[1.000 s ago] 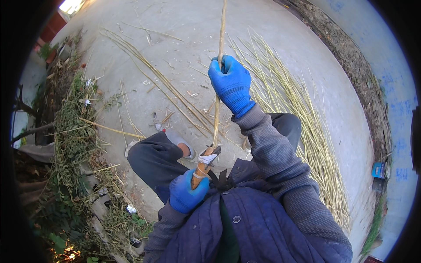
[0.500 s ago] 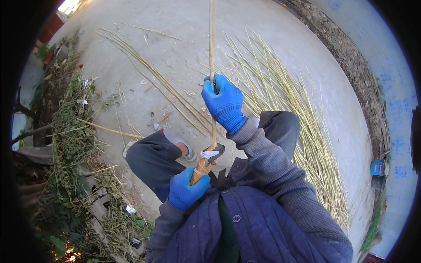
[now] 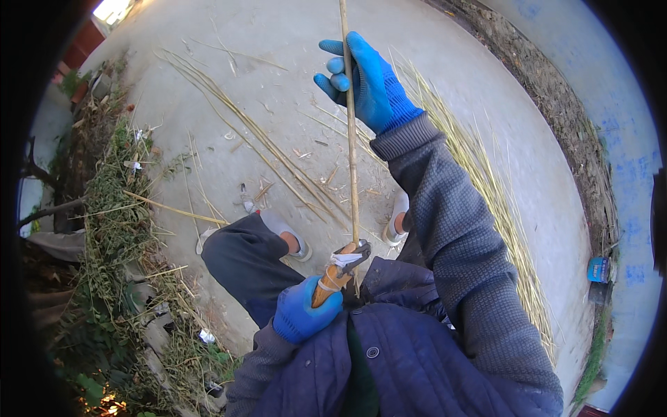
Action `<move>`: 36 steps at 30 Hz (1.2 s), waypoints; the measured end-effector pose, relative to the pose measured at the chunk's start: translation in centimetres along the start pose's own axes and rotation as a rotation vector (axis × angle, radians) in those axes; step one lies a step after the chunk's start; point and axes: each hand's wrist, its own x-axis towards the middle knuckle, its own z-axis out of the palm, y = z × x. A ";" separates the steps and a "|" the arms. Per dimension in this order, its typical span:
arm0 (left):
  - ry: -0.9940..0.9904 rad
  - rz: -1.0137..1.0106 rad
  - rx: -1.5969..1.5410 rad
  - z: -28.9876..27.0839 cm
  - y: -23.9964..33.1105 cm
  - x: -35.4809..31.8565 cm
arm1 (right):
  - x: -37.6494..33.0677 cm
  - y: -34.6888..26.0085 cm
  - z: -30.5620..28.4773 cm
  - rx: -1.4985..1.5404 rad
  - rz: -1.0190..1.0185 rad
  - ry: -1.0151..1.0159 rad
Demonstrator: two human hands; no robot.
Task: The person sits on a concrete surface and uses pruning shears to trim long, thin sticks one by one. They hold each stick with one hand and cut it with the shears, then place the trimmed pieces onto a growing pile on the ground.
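My left hand (image 3: 306,311), in a blue knit glove, is closed round the wooden handle of a short tool (image 3: 333,278). White wrapping binds the handle near its dark metal head. A long tan stalk (image 3: 353,167) stands nearly upright, its lower part meeting the tool's head. Higher up, my right hand (image 3: 372,83), gloved alike, has the stalk lying across its palm. Its fingers are apart and only loosely bent around the stalk, not clenched. Just how the metal head meets the stalk is too small to make out.
A large heap of yellowish stalks (image 3: 486,208) lies on the concrete to the right. Several longer stalks (image 3: 257,132) lie left of centre, among chips. Dry plants (image 3: 111,271) line the left edge. A blue container (image 3: 597,269) stands by the right wall.
My right hand has slid up and away along the stalk, its grip loosening into spread fingers. The tool in my left hand has shifted slightly right and down; the stalk leans a little differently.
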 end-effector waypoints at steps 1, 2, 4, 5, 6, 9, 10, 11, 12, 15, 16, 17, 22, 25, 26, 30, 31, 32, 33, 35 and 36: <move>0.011 0.042 0.001 -0.5 0.2 0.5 | 0.2 0.4 0.5 -0.013 0.001 -0.036; 0.007 0.063 0.017 -1.3 0.4 1.2 | 0.3 0.8 0.9 -0.035 0.025 -0.005; 0.007 0.084 0.060 -2.6 0.7 2.6 | -0.8 2.2 1.4 -0.096 0.061 0.016; 0.008 0.083 0.090 -3.2 0.8 3.3 | -1.1 2.4 1.2 -0.088 0.085 0.080; -0.004 0.080 0.127 -3.6 1.0 3.7 | -1.5 2.5 0.8 -0.058 0.068 0.068; 0.050 0.154 0.114 -3.1 1.5 4.3 | -0.6 0.1 -1.0 0.027 -0.003 0.003; 0.073 0.175 0.112 -2.9 1.6 4.5 | 0.2 -0.8 -1.2 0.015 -0.043 -0.068; 0.055 0.181 0.145 -2.7 1.8 4.4 | 1.0 -1.8 -1.2 -0.004 -0.067 -0.091; 0.037 0.183 0.177 -2.6 2.1 4.5 | 1.6 -2.6 -0.9 -0.034 -0.064 -0.102; -0.048 0.140 0.235 -3.6 3.2 6.1 | 1.8 -3.0 1.2 -0.081 -0.012 0.109; -0.098 0.030 0.247 -4.0 3.7 6.9 | 1.5 -2.6 1.8 -0.095 0.033 0.254; -0.087 0.061 0.093 -4.3 4.3 7.9 | 0.8 -1.7 2.3 -0.149 0.197 0.233; -0.185 0.013 -0.204 -5.1 7.9 12.1 | 0.8 -4.0 -1.9 -0.288 0.020 -0.018; -0.145 0.032 -0.269 -4.3 9.4 13.4 | -0.8 -5.0 -4.8 -0.580 -0.196 0.076; -0.134 0.059 -0.267 -4.3 9.7 14.1 | -2.8 -4.6 -5.2 -0.677 -0.296 0.167; -0.098 0.072 -0.297 -3.4 9.9 17.1 | -13.7 0.5 -5.3 -1.064 -0.217 0.280; -0.110 0.096 -0.323 -2.9 9.7 17.8 | -15.4 1.8 -5.2 -0.948 -0.091 0.273; -0.086 0.078 -0.309 -2.2 9.5 18.3 | -16.2 2.7 -5.4 -0.769 0.123 0.257; -0.067 0.083 -0.325 -1.5 9.3 18.5 | -16.3 3.0 -6.1 -0.834 0.063 0.287; -0.047 0.049 -0.402 -0.4 8.8 18.7 | -16.0 3.4 -7.0 -0.916 -0.048 0.265; -0.045 0.008 -0.465 0.1 8.5 18.7 | -15.7 3.4 -7.3 -0.942 -0.024 0.233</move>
